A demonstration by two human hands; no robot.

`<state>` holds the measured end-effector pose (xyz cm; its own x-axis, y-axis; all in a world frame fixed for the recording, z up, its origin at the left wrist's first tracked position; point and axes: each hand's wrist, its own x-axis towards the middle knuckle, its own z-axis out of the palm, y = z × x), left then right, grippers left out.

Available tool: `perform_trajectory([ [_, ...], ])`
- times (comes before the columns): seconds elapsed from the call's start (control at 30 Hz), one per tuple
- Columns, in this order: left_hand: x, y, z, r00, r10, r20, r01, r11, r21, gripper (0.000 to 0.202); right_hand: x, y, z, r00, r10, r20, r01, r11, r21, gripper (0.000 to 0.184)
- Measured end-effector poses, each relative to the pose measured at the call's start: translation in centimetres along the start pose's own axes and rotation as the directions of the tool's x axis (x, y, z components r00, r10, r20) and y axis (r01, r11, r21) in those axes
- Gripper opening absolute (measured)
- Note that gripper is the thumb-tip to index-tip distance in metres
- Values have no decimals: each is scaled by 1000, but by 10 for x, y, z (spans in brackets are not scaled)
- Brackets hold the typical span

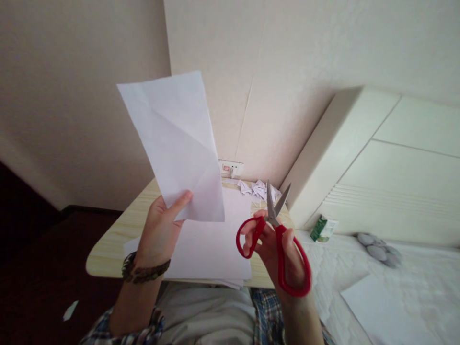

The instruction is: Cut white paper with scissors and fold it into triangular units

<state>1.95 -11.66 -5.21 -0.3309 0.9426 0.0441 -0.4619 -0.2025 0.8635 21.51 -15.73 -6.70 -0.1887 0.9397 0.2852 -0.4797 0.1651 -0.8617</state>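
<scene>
My left hand pinches the lower edge of a folded white sheet of paper and holds it upright above a small wooden table. My right hand grips red-handled scissors with fingers through the loops. Their blades are slightly apart and point up, to the right of the sheet and not touching it. A stack of white paper lies on the table under both hands.
Crumpled or folded paper pieces sit at the table's back by a wall socket. To the right are a white headboard, a bed with a paper sheet, a green-white carton and a grey object. A scrap lies on the dark floor.
</scene>
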Motion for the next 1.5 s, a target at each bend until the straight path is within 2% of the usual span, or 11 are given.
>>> perform_trajectory([
  [0.1, -2, 1, 5, 999, -14, -35, 13, 999, -45, 26, -11, 6, 10, 988, 57, 143, -57, 998, -3, 51],
  [0.2, -4, 2, 8, 998, -33, -50, 28, 995, -94, 25, -21, 11, 22, 954, 158, 255, -145, 987, -68, 57],
  [0.3, -5, 3, 10, 997, -36, -71, 26, 990, -141, 22, -27, 12, 30, 935, 223, 277, -200, 974, -108, 61],
  [0.5, -7, 7, 12, 994, -41, -104, 23, 984, -174, 18, -30, 13, 35, 941, 257, 219, -239, 965, -108, 62],
  [0.77, -10, 7, 13, 996, -15, -83, 3, 990, -140, 23, -30, 14, 37, 946, 255, 199, -236, 965, -113, 60],
  [0.9, -12, 5, 11, 999, 10, -51, -16, 994, -112, 30, -28, 13, 37, 947, 238, 215, -230, 971, -63, 58],
  [1.07, -18, 4, 12, 1000, 8, -21, -9, 999, -32, 31, -27, 17, 43, 974, 136, 182, -145, 989, 34, 52],
  [1.27, -22, 3, 14, 996, 82, -20, -83, 997, -1, 20, -26, 23, 47, 979, 30, 200, -63, 985, 159, 53],
  [1.5, -23, 2, 13, 993, 121, -5, -121, 992, 29, 28, -27, 22, 46, 977, 0, 212, -38, 984, 177, 58],
])
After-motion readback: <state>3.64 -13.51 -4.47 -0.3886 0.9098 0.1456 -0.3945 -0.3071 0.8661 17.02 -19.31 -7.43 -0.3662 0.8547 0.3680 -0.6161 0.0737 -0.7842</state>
